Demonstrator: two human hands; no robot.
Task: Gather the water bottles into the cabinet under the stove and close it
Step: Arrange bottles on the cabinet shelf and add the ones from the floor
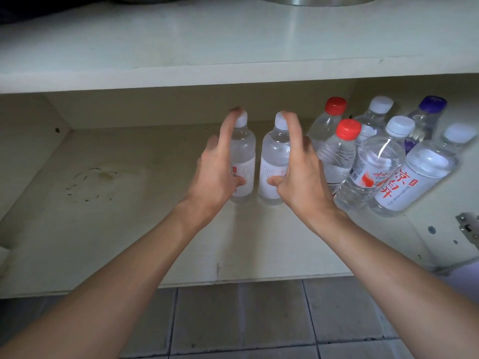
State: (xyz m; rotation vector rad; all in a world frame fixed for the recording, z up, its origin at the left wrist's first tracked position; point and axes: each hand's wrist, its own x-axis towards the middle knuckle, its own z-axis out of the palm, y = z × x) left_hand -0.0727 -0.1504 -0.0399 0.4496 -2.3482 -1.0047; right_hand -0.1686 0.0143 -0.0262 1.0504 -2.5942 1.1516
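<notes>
Step in hand: setting two bottles inside the cabinet (103,216). Left grip (217,174) lies along the outer side of the left bottle (245,156), right grip (298,177) along the outer side of the right bottle (274,156). Fingers are straight up to the caps, thumbs on the labels, nothing clasped. Both bottles stand upright, just apart, near the cluster (375,164) at right. Next, I judge: nudge the pair rightward, withdraw under the worktop (207,47) edge, shut the door, which is out of view. Open room lies left; hinge (466,225) at right.
</notes>
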